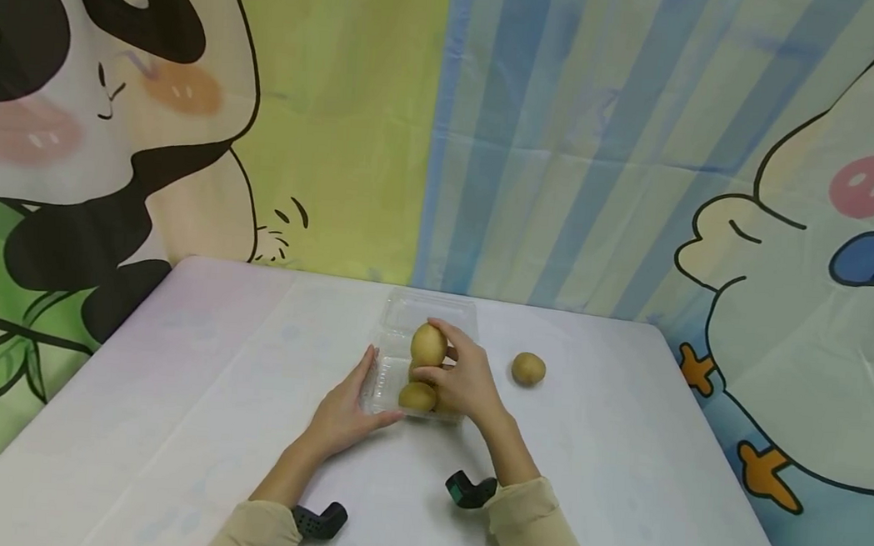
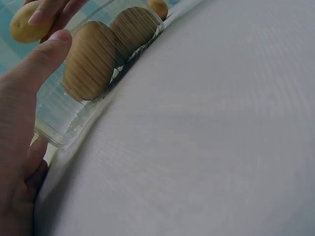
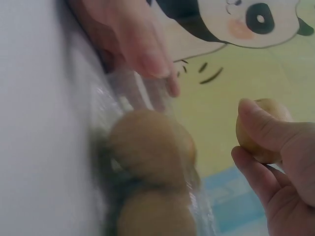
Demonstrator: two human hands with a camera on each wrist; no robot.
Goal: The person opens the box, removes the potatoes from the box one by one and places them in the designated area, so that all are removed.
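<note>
A clear plastic box (image 1: 380,391) stands on the table with its hinged lid (image 1: 430,310) folded back, away from the person. Inside, on the right-hand part, lie several yellow-brown potatoes (image 1: 418,396), which show through the wall as brown ovals in the left wrist view. The left hand (image 1: 343,413) holds the box at its near left corner, thumb along the front and fingers at the left side. Above the box, the right hand (image 1: 468,379) pinches one potato (image 1: 428,345) between thumb and fingers. The right hand partly hides the potatoes below.
To the right of the box, a single potato (image 1: 528,369) lies on the white-covered table (image 1: 599,450). Behind the table hangs a cartoon-printed curtain (image 1: 340,133). Black wrist devices (image 1: 471,491) sit by both sleeves.
</note>
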